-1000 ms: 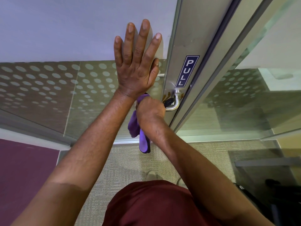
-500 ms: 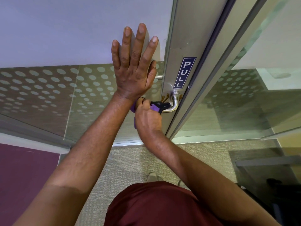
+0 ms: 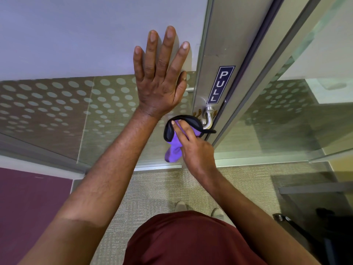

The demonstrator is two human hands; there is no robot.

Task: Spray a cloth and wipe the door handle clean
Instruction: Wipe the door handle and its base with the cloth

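The door handle [image 3: 207,119] sits on the metal door frame [image 3: 219,54], just below the blue PULL sign [image 3: 221,85], a little right of the picture's centre. Only its bent neck and base show; the grip part, running toward 9 o'clock, is covered by the purple cloth [image 3: 174,148].

The cloth has changed most. 1 second ago it hung in a long tail below the fist; half a second ago it was bunched tight on the lever. Now it is spread over the lever, its black-stitched edge looping from the handle's neck round toward 9 o'clock, with a short tail hanging toward 6 o'clock.

The right hand [image 3: 193,148] has changed its grip too: it was a closed fist over the lever, and now it is drawn back toward 5 o'clock of the handle, with 2 fingers [image 3: 180,129] laid out long and pressing the cloth against the lever. What the thumb and remaining fingers do under the cloth I cannot tell.

The left hand [image 3: 160,81] has hardly moved: flat and wide open, fingers spread, it presses on the glass door panel [image 3: 57,104] at 10 o'clock from the handle, presumably steadying the door.

I judge that the wiping is well under way: the stroke has run along the lever, and the neck and base by the frame look untouched by the cloth so far. No spray bottle is in view.
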